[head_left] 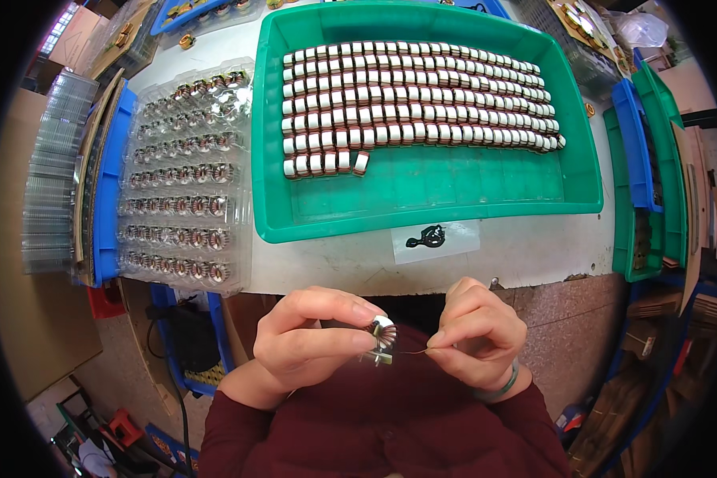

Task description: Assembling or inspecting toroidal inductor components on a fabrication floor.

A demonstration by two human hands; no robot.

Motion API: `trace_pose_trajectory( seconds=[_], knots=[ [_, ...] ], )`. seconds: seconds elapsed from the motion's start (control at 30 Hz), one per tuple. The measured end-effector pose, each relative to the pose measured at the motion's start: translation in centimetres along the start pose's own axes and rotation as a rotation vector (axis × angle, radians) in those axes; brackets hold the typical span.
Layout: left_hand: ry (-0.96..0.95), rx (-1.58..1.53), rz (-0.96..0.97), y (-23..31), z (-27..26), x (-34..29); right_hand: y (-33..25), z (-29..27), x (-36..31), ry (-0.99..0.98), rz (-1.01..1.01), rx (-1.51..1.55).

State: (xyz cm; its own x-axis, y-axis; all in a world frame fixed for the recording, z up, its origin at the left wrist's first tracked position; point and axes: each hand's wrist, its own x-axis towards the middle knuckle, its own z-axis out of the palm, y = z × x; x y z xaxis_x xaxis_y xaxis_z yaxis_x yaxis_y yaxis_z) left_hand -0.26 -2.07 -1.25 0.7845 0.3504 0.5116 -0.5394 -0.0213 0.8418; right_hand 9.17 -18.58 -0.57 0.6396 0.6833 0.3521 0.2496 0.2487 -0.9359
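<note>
In front of my chest, my left hand pinches a toroidal coil between thumb and fingers. The coil has a white cap on top, dark reddish windings and a small greenish base with pins underneath. A thin copper-coloured wire stretches from the coil to the right. Its far end sits between the thumb and forefinger of my right hand, which is closed on it. Beyond my hands, a green plastic bin holds rows of white-capped coils. One coil of the nearest, short row leans aside.
Left of the bin, a clear blister tray carries rows of coils over a blue crate. A white paper with a black ring-shaped item lies near the table's front edge. Blue and green crates stand at the right.
</note>
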Motion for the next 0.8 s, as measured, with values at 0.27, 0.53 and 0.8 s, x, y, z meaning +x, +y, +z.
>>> trace_pose_trajectory(
  seconds=[0.27, 0.53, 0.8],
  knots=[
    [-0.011, 0.061, 0.018, 0.21, 0.00, -0.13, -0.30, 0.23, 0.31, 0.020, -0.054, -0.075],
    [-0.016, 0.108, -0.002, 0.44, 0.02, -0.13, -0.36, 0.24, 0.34, 0.031, -0.100, -0.165],
    [-0.012, 0.118, 0.020, 0.16, -0.07, -0.35, -0.21, 0.18, 0.18, 0.030, -0.134, -0.214]
  ],
)
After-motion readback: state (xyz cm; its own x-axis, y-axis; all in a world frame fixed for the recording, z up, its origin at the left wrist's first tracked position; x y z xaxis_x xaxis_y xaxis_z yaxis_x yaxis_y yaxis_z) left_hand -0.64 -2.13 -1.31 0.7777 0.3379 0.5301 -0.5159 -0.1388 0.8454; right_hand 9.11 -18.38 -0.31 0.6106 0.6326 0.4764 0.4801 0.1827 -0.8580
